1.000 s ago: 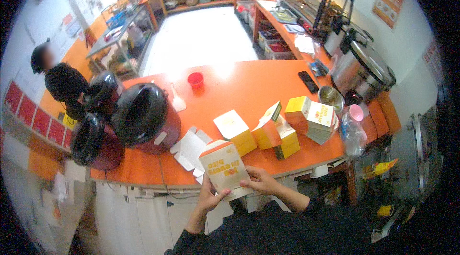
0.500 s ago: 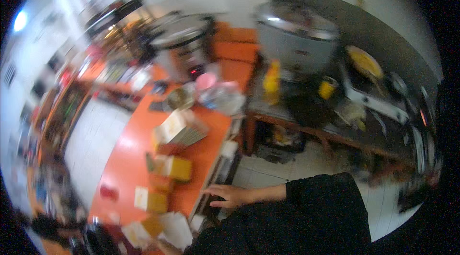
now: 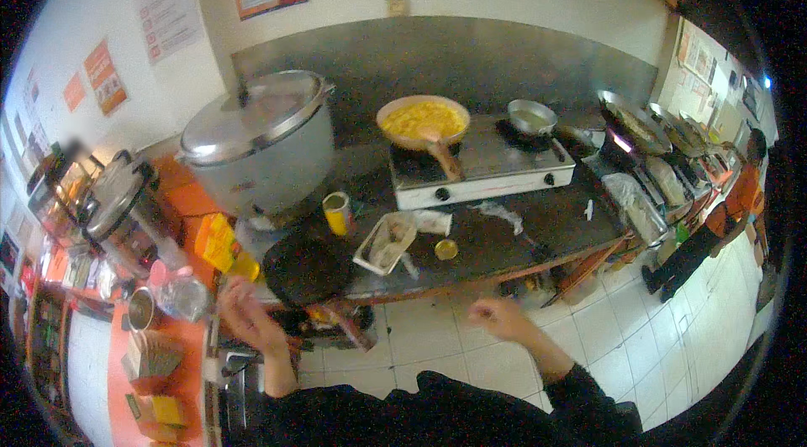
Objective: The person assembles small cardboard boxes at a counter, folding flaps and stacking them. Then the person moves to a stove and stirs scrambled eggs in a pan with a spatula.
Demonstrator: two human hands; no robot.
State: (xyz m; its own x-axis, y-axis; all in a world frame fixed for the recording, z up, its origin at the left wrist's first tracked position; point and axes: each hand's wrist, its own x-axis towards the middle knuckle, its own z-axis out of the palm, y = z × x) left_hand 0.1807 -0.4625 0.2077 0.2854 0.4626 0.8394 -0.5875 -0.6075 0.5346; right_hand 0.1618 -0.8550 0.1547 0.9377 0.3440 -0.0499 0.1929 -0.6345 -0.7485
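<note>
On the two-burner stove (image 3: pixel 483 185), the left burner carries a frying pan (image 3: pixel 422 121) of yellow food; the right, a small pan (image 3: pixel 531 117), contents unclear. Front-left of the stove lies the black pan (image 3: pixel 304 268), near the left hand (image 3: pixel 254 317), fingers loosely apart. The right hand (image 3: pixel 507 319) is in front; blur hides its finger state. Unlike earlier, neither hand holds the white carton. Beneath the stove: dark worktop (image 3: pixel 580 222); in front: tiled floor (image 3: pixel 622 346).

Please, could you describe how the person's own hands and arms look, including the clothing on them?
Both the left hand and the right hand look bare, with no glove visible. Plain black sleeves leave the wrists and part of the forearms uncovered. Motion blur hides any small detail, such as a ring.
</note>
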